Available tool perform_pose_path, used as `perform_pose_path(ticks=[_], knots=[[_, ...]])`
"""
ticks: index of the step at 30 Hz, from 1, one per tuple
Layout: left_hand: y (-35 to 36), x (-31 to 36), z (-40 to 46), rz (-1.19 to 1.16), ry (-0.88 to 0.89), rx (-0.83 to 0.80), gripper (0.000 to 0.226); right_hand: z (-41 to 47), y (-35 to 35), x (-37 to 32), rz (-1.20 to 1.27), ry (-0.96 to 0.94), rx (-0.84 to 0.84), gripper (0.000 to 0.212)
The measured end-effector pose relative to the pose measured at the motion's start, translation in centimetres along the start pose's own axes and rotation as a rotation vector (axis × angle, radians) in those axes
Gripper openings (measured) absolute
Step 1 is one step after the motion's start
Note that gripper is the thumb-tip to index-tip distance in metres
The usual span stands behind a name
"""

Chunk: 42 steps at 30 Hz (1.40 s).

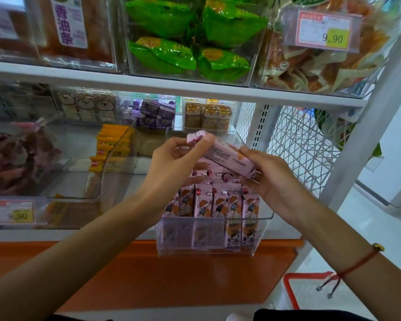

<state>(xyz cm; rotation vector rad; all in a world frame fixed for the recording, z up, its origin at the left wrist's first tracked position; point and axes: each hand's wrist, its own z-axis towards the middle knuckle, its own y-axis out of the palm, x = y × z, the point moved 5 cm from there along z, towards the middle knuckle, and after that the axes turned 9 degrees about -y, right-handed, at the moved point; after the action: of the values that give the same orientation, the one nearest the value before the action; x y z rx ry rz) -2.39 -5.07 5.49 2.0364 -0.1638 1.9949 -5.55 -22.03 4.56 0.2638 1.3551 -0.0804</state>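
I hold a pink snack packet (225,156) slantwise above a clear plastic bin (208,246). My left hand (171,163) pinches its upper left end. My right hand (271,177) grips its lower right end. In the bin, several like pink packets (218,202) with a cartoon child stand upright in a row, and more lie loose behind them. The bin sticks out past the front edge of the lower shelf.
Clear bins of other snacks fill the lower shelf: yellow packets (111,144), purple boxes (156,114), dark pink bags (16,156). The shelf above holds green packets (190,38). A white wire side panel (299,144) stands right. A red basket (294,288) sits on the floor.
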Motion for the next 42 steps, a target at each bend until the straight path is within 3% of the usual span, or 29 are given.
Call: perform_pose_path(ticks=[4,8,10,13,16,18,21,25,28,33,36,39,42], knots=[[0.0,0.2,-0.2,0.013,-0.003,0.021,0.041,0.1,-0.3,0.1,0.034,0.062,0.027,0.015],[-0.5,0.4,0.3,0.078,-0.007,-0.003,0.021,0.1,-0.4,-0.9,0.022,-0.054,-0.098,0.021],[-0.7,0.6,0.6,0.151,0.044,-0.020,0.015,-0.1,-0.6,-1.9,-0.133,-0.212,-0.104,0.033],[-0.6,1.4,0.2,0.276,0.245,-0.041,0.017,-0.3,-0.8,-2.9,-0.415,-0.433,-0.067,0.027],[-1.1,2.1,0.5,0.323,0.416,0.053,0.019,-0.2,-1.7,-3.0,-0.707,-0.562,0.058,0.035],[-0.9,1.9,1.5,0.366,0.413,0.069,0.022,-0.5,-1.6,-3.0,-0.840,-0.638,0.061,0.028],[0.4,0.6,3.3,0.525,0.363,0.032,0.027,-0.9,-1.2,-2.0,-1.133,-0.655,-0.074,0.021],[2.0,0.0,5.1,0.777,0.383,-0.008,0.042,-2.0,-1.0,-1.1,-1.414,-0.720,-0.120,0.035],[2.7,1.9,6.0,0.985,0.447,-0.051,0.045,-2.6,-2.3,-1.7,-1.258,-0.711,0.007,0.044],[4.7,3.6,8.1,1.251,0.375,-0.251,0.047,-1.8,-4.5,0.5,-0.955,-0.373,0.041,0.035],[6.4,2.5,9.1,1.271,0.332,-0.291,0.055,-1.6,-4.7,0.8,-0.886,-0.352,0.046,0.028],[6.9,-0.1,9.4,1.178,0.303,-0.280,0.049,-1.6,-4.8,0.7,-0.825,-0.345,0.038,0.025],[6.0,-2.3,9.5,1.328,0.331,-0.280,0.040,-1.6,-4.9,0.8,-0.830,-0.342,0.021,0.026]])
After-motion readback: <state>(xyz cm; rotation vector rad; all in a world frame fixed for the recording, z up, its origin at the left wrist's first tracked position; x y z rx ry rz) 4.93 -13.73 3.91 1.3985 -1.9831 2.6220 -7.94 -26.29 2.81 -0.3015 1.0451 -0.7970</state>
